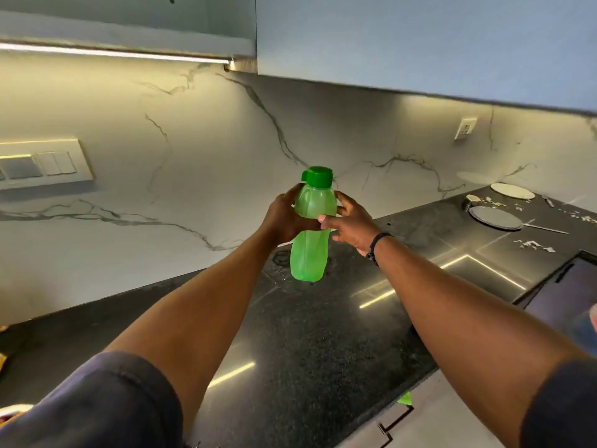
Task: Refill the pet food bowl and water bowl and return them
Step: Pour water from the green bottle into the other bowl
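Counter: dark stone countertop (323, 334), glossy.
Bottle: green water bottle (309, 240) held upright over it, cap on; probably smooth, slightly squeezable plastic, best gripped at the waist.
Left hand (284, 218): fingers wrapped round the waist.
Right hand (350, 221): fingertips pinching the shoulder.

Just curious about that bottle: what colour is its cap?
Dark green, on a paler translucent green bottle; the cap shows clearly in the head view.
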